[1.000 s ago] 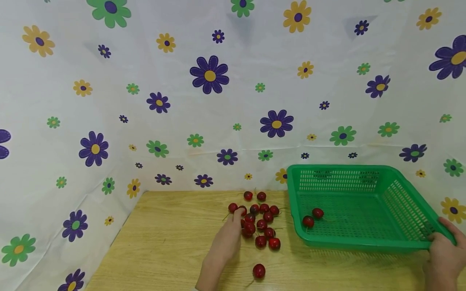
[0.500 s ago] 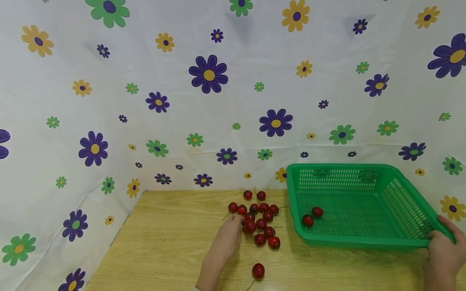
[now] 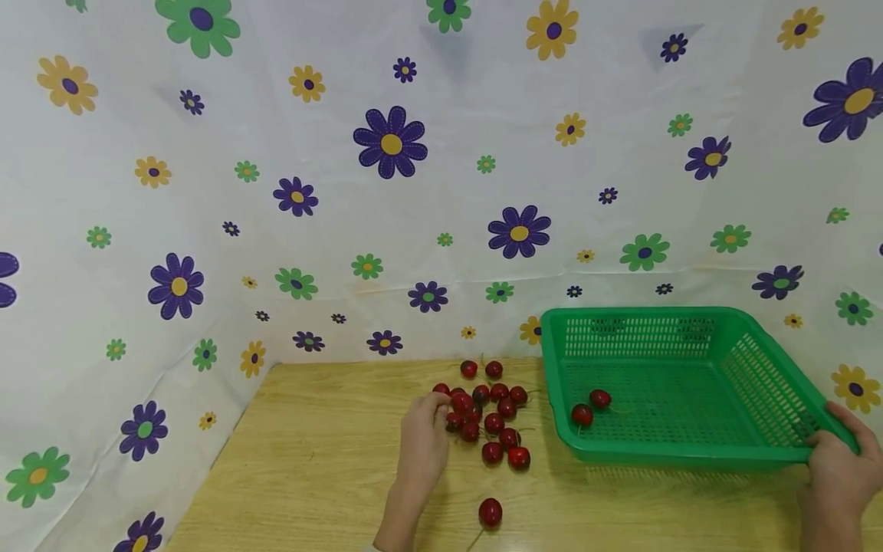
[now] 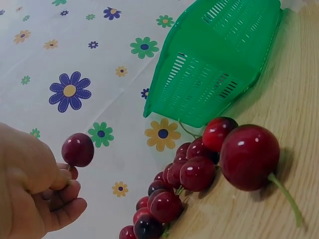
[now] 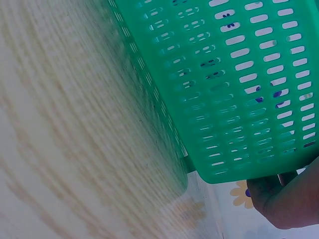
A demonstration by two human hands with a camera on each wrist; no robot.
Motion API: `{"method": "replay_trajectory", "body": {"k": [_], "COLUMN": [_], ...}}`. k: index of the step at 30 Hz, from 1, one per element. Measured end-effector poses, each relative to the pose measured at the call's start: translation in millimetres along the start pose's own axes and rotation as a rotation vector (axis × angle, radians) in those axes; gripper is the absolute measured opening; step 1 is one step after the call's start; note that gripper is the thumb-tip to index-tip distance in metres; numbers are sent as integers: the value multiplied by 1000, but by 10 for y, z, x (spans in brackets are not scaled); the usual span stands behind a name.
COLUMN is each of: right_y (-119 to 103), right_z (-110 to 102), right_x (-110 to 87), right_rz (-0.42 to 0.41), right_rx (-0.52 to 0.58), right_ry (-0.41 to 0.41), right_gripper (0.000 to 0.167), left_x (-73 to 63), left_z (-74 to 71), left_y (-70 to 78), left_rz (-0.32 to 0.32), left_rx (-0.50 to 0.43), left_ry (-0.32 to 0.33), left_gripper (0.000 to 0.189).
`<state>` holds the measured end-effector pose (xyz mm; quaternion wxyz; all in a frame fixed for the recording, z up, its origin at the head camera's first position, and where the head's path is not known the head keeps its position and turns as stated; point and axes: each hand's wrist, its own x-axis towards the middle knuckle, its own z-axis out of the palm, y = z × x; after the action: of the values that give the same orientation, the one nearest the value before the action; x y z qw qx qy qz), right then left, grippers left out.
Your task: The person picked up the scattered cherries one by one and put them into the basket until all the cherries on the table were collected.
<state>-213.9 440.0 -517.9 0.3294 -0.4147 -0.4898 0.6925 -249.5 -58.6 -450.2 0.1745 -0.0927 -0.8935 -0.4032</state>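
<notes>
My left hand point(image 3: 423, 441) pinches a cherry point(image 4: 78, 149) by its stem, and the left wrist view shows the dark red fruit raised beyond the fingertips. Below and to the right of that hand, several more cherries point(image 3: 494, 422) lie in a loose cluster on the table. One single cherry point(image 3: 490, 513) sits apart, nearer the front edge. My right hand point(image 3: 843, 469) grips the right front corner of a green plastic basket point(image 3: 690, 454), thumb over the rim. Inside the basket, near its left wall, are two cherries point(image 3: 591, 407).
The wooden table point(image 3: 310, 452) runs back to a white flower-print cloth point(image 3: 331, 215) hung behind and along the left side. The basket's left wall stands just right of the cherry cluster. Its slotted side point(image 5: 239, 99) fills much of the right wrist view.
My left hand has drawn a cherry up from the cluster's left side and now holds it above the others. The right hand keeps its grip on the basket.
</notes>
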Motion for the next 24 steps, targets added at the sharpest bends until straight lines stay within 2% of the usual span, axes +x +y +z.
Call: {"method": "replay_trajectory", "body": {"k": [2, 4, 10, 12, 14, 17, 21, 24], "right_y": [55, 49, -182, -232, -208, -74, 79, 64], "right_z": [-16, -13, 57, 77, 67, 40, -3, -14], "right_x": [83, 79, -246, -293, -255, -52, 180, 144], "right_rz": [-1, -9, 25, 48, 37, 1, -40, -26], "right_rx": [5, -2, -54, -63, -63, -18, 24, 48], "right_ry": [-4, -4, 8, 12, 13, 21, 0, -4], "right_gripper": [68, 68, 66, 66, 68, 71, 70, 70], "left_x": [2, 5, 27, 35, 37, 52, 85, 125], "left_z": [1, 1, 13, 10, 3, -14, -22, 3], "left_y": [-19, -35, -56, -48, -24, 42, 207, 358], "left_rz": [-32, -51, -57, -36, -5, 55, 120, 159], "left_rx": [-12, -18, -25, -23, -25, -54, -159, -213], "left_ry": [19, 18, 10, 34, 62, 111, 148, 138], "left_gripper": [12, 13, 13, 12, 11, 11, 9, 8]}}
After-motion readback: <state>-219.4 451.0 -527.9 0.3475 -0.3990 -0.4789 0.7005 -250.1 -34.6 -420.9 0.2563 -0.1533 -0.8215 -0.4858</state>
